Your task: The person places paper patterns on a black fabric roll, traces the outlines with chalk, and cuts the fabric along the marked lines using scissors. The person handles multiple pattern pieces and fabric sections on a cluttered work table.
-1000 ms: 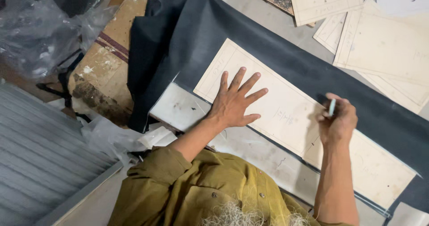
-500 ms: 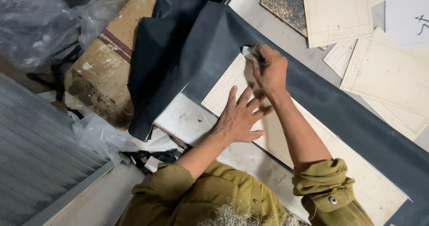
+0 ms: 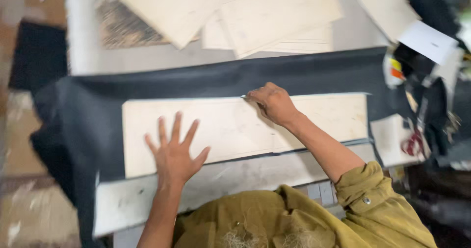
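Cream pattern board (image 3: 230, 125) lies on black fabric (image 3: 196, 84), left hand (image 3: 174, 152) spread flat on it, right hand (image 3: 274, 103) pinched around a small marker at the board's far edge.

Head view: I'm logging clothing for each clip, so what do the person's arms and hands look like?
Both hands, left hand and right hand, are bare: no gloves, rings or watch visible. The olive-green shirt sleeve on the right arm is rolled above the elbow, with a small button on the cuff. The forearms are uncovered.
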